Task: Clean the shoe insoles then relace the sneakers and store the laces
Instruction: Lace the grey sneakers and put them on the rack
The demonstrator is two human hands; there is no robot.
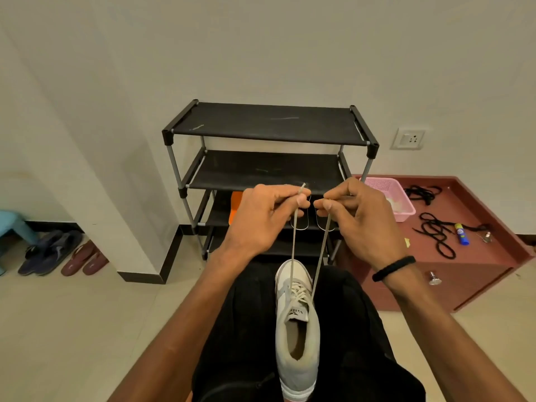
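Two ends of the pale grey flat shoelace point(293, 245) rise from the beige canvas sneaker point(297, 338), wedged between the knees at six o'clock. Left hand point(261, 216) and right hand point(356, 216) pinch one each in their fingers, at twelve o'clock from the shoe. Relacing is likely finishing; tying next needs even tension.

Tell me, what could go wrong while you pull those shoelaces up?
The sneaker only rests between the knees, so a hard pull might tip it. The left hand and right hand pinch the lace near its tips; one end could slip free. Uneven pulling may leave one end short.
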